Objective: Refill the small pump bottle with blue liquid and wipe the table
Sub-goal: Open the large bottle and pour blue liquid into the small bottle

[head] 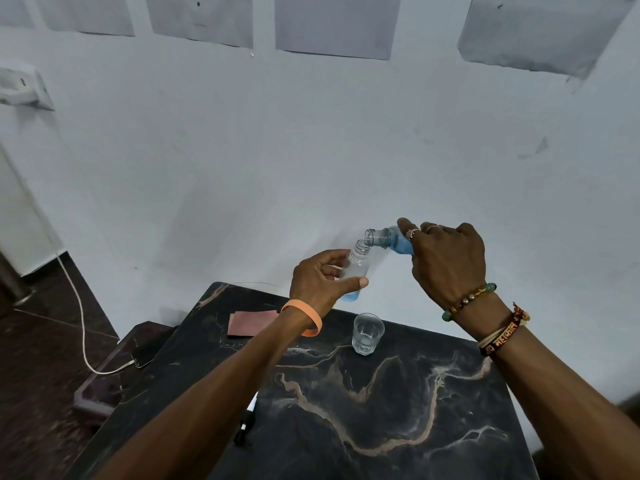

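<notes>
My left hand grips the small clear bottle above the far edge of the black marble table. The bottle's neck is open, it leans slightly right, and a little blue liquid sits at its bottom. My right hand holds a larger bottle of blue liquid, tipped left so its open mouth hangs just above the small bottle's neck. Most of the larger bottle is hidden behind my fingers. The pump head lies on the table beside my left forearm.
A glass tumbler with clear liquid stands on the table below the bottles. A reddish-brown cloth lies at the table's far left. A phone on a white cable rests on a low stool to the left. A white wall is close behind.
</notes>
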Demonstrator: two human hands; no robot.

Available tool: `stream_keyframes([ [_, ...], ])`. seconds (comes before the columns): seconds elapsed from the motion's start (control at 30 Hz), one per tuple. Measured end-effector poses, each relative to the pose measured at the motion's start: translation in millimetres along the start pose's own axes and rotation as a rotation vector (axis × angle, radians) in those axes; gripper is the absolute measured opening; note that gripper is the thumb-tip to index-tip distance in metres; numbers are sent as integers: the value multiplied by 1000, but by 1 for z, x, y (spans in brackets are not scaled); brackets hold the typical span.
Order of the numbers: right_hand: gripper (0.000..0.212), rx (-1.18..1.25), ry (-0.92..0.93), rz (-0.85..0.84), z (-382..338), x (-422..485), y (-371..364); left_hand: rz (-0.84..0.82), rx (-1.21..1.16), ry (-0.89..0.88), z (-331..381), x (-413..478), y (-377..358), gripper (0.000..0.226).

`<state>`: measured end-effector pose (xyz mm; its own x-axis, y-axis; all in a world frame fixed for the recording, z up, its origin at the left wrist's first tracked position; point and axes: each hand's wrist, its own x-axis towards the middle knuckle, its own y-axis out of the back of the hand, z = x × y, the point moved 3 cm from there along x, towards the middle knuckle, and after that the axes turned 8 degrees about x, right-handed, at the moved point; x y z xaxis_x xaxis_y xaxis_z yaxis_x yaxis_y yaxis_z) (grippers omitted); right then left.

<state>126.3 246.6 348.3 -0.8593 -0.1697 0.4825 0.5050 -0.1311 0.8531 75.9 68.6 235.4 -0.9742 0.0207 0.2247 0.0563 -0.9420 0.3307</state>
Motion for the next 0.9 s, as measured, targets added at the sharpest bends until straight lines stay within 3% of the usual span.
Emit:
stream_keyframes([
  [0.9, 50, -10, 2, -2, 7, 1, -4, -12, -1, 8, 3, 1, -6, 61],
])
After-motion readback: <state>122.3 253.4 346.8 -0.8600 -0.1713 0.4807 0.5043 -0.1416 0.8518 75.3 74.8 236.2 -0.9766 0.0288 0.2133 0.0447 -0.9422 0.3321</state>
